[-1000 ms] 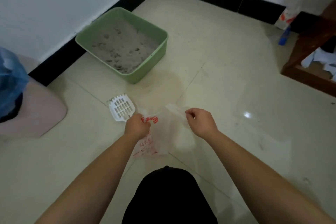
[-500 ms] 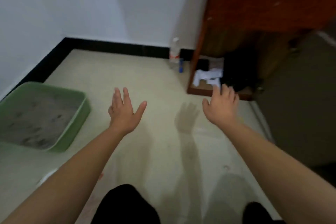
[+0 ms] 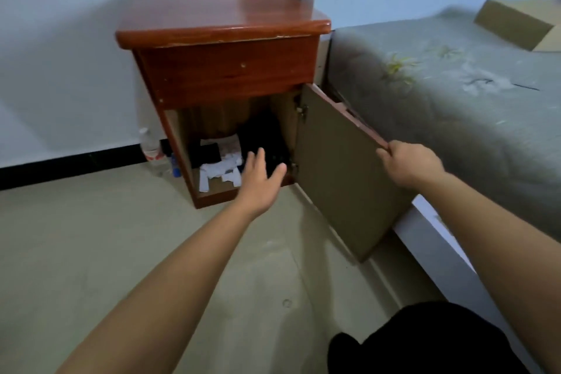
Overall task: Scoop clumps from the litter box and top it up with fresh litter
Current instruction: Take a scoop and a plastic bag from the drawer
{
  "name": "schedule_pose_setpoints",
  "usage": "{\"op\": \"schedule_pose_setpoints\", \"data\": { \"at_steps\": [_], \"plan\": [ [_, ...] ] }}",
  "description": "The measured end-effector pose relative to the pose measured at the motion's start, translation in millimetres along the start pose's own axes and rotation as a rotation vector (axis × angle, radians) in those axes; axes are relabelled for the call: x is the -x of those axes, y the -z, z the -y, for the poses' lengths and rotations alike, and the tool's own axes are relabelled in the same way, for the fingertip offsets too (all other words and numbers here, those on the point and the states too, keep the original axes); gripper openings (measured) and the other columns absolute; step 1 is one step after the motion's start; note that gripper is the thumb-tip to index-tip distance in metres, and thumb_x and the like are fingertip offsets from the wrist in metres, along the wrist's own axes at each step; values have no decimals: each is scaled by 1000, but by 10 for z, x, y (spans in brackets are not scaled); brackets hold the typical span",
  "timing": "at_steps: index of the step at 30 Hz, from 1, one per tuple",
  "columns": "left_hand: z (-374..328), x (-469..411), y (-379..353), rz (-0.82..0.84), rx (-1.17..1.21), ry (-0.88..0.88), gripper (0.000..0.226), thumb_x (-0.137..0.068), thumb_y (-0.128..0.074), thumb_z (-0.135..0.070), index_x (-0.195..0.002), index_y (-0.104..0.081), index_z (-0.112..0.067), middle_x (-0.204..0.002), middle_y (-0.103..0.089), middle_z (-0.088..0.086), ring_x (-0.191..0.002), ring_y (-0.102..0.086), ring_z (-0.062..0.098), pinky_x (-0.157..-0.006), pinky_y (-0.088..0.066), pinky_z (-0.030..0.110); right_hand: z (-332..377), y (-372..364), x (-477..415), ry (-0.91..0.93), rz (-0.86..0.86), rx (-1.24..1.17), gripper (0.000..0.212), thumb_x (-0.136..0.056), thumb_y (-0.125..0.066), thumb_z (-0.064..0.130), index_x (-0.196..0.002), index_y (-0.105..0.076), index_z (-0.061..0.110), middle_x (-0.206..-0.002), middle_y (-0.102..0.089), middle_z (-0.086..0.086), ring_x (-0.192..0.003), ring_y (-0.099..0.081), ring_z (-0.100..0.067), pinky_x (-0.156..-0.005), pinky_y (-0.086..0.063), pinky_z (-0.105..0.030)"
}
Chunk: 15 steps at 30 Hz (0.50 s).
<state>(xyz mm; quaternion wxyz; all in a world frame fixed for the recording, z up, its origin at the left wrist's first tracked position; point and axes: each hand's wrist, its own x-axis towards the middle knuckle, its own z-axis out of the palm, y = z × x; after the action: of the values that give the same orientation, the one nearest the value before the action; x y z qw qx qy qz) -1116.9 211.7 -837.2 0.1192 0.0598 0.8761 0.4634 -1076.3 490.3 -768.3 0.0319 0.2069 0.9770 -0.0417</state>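
The litter box, scoop and plastic bag are out of view. A red-brown wooden cabinet [image 3: 223,39] stands against the wall with its door [image 3: 343,167] swung open to the right. My right hand [image 3: 408,165] grips the door's top outer corner. My left hand [image 3: 259,179] is open, fingers spread, at the cabinet's lower opening, touching nothing. Inside the compartment lie dark items [image 3: 264,140] and white crumpled papers [image 3: 220,171]; what the dark items are is unclear.
A clear plastic bottle [image 3: 151,153] and a small blue object [image 3: 175,167] stand on the floor left of the cabinet. A bed with a grey-green cover [image 3: 455,106] lies to the right, a cardboard box [image 3: 516,26] on it. Pale tiled floor [image 3: 106,237] spreads in front.
The view swung right, from the litter box and bag to the cabinet. Both hands let go of the bag; the right hand took hold of the cabinet door and the left reached the opening.
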Motion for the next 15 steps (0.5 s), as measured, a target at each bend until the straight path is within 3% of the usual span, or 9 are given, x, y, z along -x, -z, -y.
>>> {"op": "schedule_pose_setpoints", "data": {
  "at_steps": [3, 6, 10, 12, 15],
  "plan": [
    [-160, 111, -333, 203, 243, 44, 54, -105, -35, -33, -154, -21, -18, -161, -18, -2, -148, -15, 16, -113, -14, 25, 289, 65, 153, 153, 120, -38, 40, -101, -40, 50, -106, -61, 17, -102, -62, -6, -92, -57, -27, -75, -44, -33],
    [-137, 281, -509, 305, 411, 114, 46, -104, -34, -20, -149, -37, -20, -152, -38, -3, -140, -33, 15, -116, -25, 33, 702, 24, 317, 225, 269, -240, 32, -102, -42, 42, -106, -57, 13, -107, -63, -7, -94, -60, -24, -75, -45, -29],
    [10, 508, -386, 312, 551, 165, 46, -99, -33, -17, -140, -50, -25, -134, -56, -2, -125, -47, 14, -105, -36, 34, 1136, -70, 501, 184, 366, -480, 41, -105, -36, 37, -113, -56, 3, -93, -65, -10, -77, -68, -24, -47, -48, -20],
    [107, 600, -253, 326, 548, 129, 53, -92, -37, -8, -140, -51, -25, -125, -60, -3, -117, -51, 13, -100, -40, 32, 1261, -100, 555, 138, 417, -666, 47, -105, -33, 44, -119, -53, 4, -95, -65, -11, -70, -71, -27, -51, -56, -24],
    [233, 657, -16, 271, 476, 75, 55, -84, -43, 6, -131, -57, -19, -107, -65, -3, -100, -57, 13, -81, -44, 23, 1371, -216, 518, 114, 514, -937, 52, -105, -32, 47, -139, -48, 12, -131, -59, -10, -76, -75, -32, -70, -63, -41]
  ]
}}
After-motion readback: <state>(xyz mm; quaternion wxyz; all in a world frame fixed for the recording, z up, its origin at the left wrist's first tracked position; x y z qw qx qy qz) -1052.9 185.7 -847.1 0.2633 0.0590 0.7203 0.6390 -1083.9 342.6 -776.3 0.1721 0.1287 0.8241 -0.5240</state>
